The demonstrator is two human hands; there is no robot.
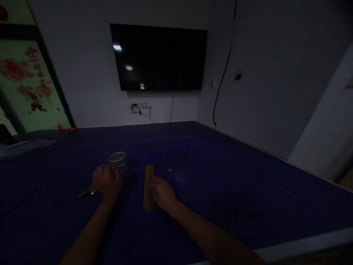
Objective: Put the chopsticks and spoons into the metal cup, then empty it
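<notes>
A bundle of several wooden chopsticks [148, 187] lies lengthwise on the dark blue table [220, 184]. My right hand [162, 192] rests beside the bundle's right edge, fingers curled and touching the sticks. My left hand [107, 181] is closed just in front of a small metal cup [118, 161] standing upright. A metal spoon [88, 190] lies on the table and pokes out from the left of that hand. Whether the hand grips the spoon is hard to tell in the dim light.
A dark wall-mounted screen [159, 57] hangs on the far wall above a socket strip [140, 106]. A cable [223, 73] runs down the right wall. A flowered panel [24, 81] stands at the left. The table's white edge [303, 244] lies at the near right.
</notes>
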